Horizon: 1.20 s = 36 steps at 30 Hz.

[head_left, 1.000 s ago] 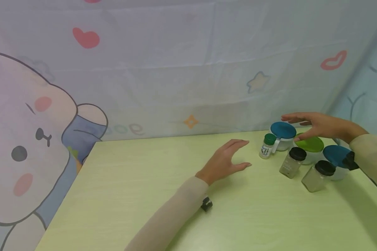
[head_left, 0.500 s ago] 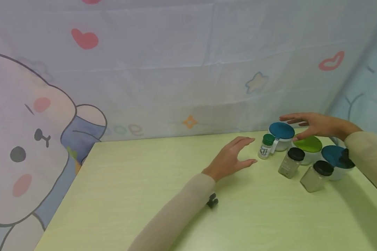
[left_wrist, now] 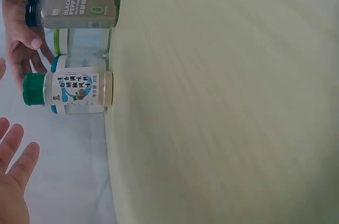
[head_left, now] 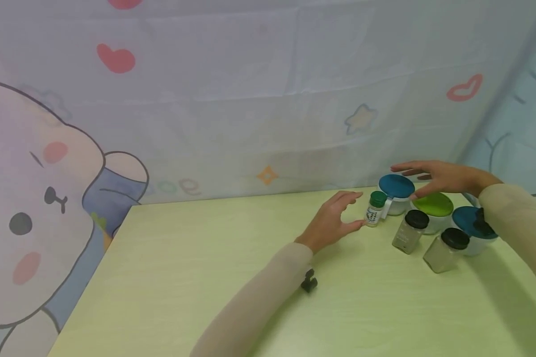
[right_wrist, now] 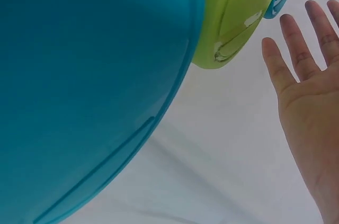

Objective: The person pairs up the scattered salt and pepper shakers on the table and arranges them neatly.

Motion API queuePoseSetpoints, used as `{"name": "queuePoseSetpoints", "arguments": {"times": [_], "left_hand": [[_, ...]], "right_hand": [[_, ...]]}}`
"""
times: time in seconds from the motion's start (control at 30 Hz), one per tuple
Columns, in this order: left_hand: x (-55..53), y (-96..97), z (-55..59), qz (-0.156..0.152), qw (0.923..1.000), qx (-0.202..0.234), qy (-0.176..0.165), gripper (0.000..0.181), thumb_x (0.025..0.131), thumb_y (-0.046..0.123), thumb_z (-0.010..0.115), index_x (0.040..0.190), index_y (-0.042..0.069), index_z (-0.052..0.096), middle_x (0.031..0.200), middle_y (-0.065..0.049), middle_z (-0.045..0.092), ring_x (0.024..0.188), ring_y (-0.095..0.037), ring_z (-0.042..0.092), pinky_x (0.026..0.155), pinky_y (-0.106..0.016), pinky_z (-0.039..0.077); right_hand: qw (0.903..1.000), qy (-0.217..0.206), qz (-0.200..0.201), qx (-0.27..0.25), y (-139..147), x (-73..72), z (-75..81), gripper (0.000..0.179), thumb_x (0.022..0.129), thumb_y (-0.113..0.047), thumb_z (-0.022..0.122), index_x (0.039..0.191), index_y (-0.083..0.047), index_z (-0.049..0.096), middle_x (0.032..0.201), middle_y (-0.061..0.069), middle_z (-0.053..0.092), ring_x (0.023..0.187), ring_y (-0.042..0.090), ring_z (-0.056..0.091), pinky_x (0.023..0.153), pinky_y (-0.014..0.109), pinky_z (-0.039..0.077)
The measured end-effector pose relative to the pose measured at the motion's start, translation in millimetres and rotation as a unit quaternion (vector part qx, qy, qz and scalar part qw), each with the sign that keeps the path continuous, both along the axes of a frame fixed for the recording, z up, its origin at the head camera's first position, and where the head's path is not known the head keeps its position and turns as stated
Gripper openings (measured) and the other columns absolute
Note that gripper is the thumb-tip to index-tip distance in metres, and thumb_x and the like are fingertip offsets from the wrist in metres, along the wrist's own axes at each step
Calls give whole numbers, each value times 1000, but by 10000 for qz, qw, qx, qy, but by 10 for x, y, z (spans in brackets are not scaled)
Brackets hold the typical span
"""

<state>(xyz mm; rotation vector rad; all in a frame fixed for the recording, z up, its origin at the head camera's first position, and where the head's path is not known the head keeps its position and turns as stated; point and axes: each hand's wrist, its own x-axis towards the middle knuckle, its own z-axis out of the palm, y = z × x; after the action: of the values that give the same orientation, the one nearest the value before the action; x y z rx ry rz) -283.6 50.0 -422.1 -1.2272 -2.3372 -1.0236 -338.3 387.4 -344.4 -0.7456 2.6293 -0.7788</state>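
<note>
My left hand [head_left: 328, 225] reaches over the table with thumb and fingers spread, close beside a small spice bottle [head_left: 373, 214] with a green cap. In the left wrist view a gap shows between those fingers and the labelled spice bottle [left_wrist: 79, 88]. My right hand [head_left: 448, 178] hovers above the lidded jars, fingers stretched out, holding nothing. Under it stand a jar with a blue lid [head_left: 396, 186] at the back and another with a green lid [head_left: 434, 204]. Nearer is a square black pepper jar [left_wrist: 79, 7] with a black lid.
A second black-lidded jar [head_left: 441, 255] and another blue-lidded jar [head_left: 471, 223] stand at the right of the table [head_left: 183, 272]. Behind the table's far edge hangs a printed cloth [head_left: 232, 114]. In the right wrist view a blue lid [right_wrist: 79, 75] fills the left side.
My left hand has moved right, up to the green-capped spice bottle. The right hand keeps its pose over the jars. The whole head view has shifted slightly.
</note>
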Motion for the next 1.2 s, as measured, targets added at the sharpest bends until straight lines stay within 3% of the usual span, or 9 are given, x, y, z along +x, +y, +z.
{"name": "queuePoseSetpoints", "arguments": {"times": [0.2, 0.5, 0.93, 1.2], "left_hand": [[-66, 30, -54, -3, 9991, 177, -390, 66, 92, 29, 78, 148, 11, 50, 142, -4, 56, 123, -11, 58, 101, -14, 47], [-119, 80, -83, -98, 9983, 286, -495, 64, 92, 25, 78, 147, 9, 51, 141, -8, 56, 122, -19, 60, 100, -12, 47], [-126, 160, -81, 25, 9963, 285, -804, 62, 93, 26, 77, 148, 11, 51, 141, -5, 56, 123, -18, 60, 101, -15, 48], [-144, 229, -90, -34, 9931, 408, -1101, 62, 94, 25, 75, 148, 11, 50, 142, -7, 55, 125, -22, 60, 101, -19, 50]], "right_hand": [[10000, -4, 15, 44, -1, -45, -22, 84, 89, -21, 79, 159, -11, 33, 163, 21, 28, 143, 51, 31, 103, 81, 29], [9999, -132, -44, 26, 8, -85, -53, 84, 89, -18, 79, 159, -9, 32, 163, 23, 26, 143, 53, 29, 104, 81, 28], [9996, -264, -27, 10, -47, -155, -67, 85, 89, -18, 80, 158, -5, 32, 163, 27, 24, 143, 54, 29, 107, 74, 34], [9990, -437, 14, -46, -103, -167, -42, 83, 88, -15, 80, 157, -5, 34, 161, 28, 26, 144, 56, 27, 109, 75, 30]]}}
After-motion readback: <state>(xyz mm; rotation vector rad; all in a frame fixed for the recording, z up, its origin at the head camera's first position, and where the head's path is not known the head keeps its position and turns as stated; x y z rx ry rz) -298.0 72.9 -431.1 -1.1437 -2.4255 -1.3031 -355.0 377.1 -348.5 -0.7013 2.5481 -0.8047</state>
